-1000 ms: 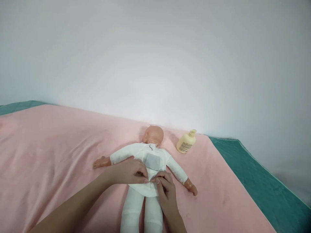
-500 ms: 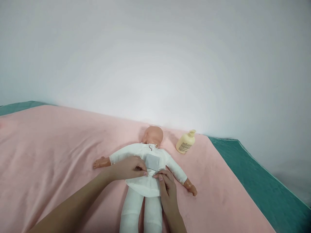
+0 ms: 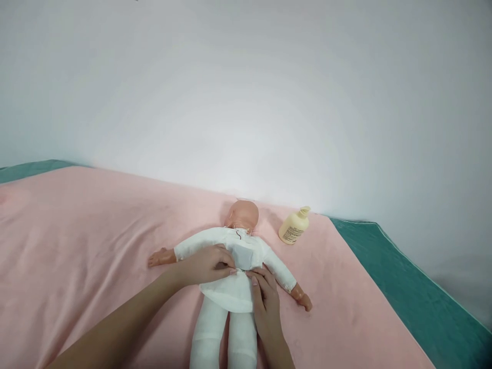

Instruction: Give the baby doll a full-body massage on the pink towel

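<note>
A baby doll (image 3: 226, 302) with a white cloth body lies stretched out on the pink cloth, its bald head (image 3: 243, 214) toward the wall. A flat grey square piece (image 3: 242, 257) sits in the middle of its torso. My left hand (image 3: 211, 264) comes from the left, thumb and fingers pinched on the white fabric just below the grey piece. From the lower right, my right hand (image 3: 265, 294) pinches the fabric by the piece's lower right corner. A short dark red thread (image 3: 239, 234) shows near the doll's neck.
A pale yellow pump bottle (image 3: 293, 227) stands to the right of the doll's head. The pink cloth (image 3: 96, 230) covers a green surface (image 3: 415, 277), which shows at the right and far left. A plain pale wall (image 3: 246, 102) rises behind.
Both hands have shifted very slightly at the fabric below the grey piece, the left fingertips a little to the right. The doll and the bottle stay in place.
</note>
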The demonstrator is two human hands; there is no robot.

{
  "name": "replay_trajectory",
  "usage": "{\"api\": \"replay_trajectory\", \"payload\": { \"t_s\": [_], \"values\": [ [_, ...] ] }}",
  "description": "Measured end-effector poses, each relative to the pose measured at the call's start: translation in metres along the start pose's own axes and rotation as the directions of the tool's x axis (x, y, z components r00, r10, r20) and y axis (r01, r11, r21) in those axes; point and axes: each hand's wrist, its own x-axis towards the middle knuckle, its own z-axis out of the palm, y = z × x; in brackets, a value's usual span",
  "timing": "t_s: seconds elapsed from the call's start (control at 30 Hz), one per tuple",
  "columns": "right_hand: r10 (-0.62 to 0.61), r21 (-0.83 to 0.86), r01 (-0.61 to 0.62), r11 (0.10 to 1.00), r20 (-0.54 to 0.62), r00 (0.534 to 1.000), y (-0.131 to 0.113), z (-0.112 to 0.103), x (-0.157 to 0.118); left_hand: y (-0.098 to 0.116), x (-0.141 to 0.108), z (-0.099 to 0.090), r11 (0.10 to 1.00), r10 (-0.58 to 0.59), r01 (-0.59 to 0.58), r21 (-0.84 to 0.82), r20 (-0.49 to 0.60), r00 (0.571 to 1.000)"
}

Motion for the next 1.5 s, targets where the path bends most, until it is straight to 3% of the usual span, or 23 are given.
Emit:
{"api": "replay_trajectory", "payload": {
  "t_s": [0.07,0.13,0.37,0.5,0.63,0.83,0.97,1.23,1.5],
  "values": [
    [-0.008,-0.007,0.008,1.000,0.007,1.000,0.002,0.001,0.001,0.002,0.002,-0.001,0.999,0.017,-0.013,-0.042,0.096,0.995],
    [-0.013,-0.001,0.013,1.000,0.009,1.000,0.003,0.000,0.002,0.003,0.003,-0.001,0.999,0.016,-0.010,-0.054,0.108,0.994],
    [-0.027,0.097,0.035,0.995,-0.080,0.996,-0.002,-0.006,0.036,-0.011,0.005,0.001,0.989,-0.045,0.034,-0.144,-0.073,0.996],
    [-0.072,0.042,0.074,0.996,-0.042,0.997,-0.003,0.002,0.070,-0.023,0.004,0.000,0.991,-0.063,0.035,-0.126,-0.233,0.970],
    [-0.086,-0.047,0.087,0.995,0.016,0.996,0.004,0.015,0.087,-0.029,0.004,0.004,1.000,0.026,-0.028,-0.003,-0.229,0.973],
    [-0.101,-0.108,0.106,0.989,0.050,0.994,0.009,0.023,0.082,-0.035,0.007,0.013,0.994,0.033,-0.019,0.110,-0.124,0.992],
    [-0.087,-0.119,0.095,0.988,0.074,0.993,0.005,0.022,0.080,-0.031,0.007,0.014,0.992,0.019,-0.003,0.126,-0.131,0.991],
    [-0.144,-0.074,0.144,0.987,-0.001,0.990,0.007,0.020,0.073,-0.035,0.003,0.020,0.983,0.009,0.021,0.182,-0.164,0.986],
    [-0.116,-0.092,0.121,0.988,0.051,0.992,0.005,0.022,0.076,-0.033,0.003,0.022,0.977,-0.004,0.031,0.211,-0.126,0.992]
  ]
}}
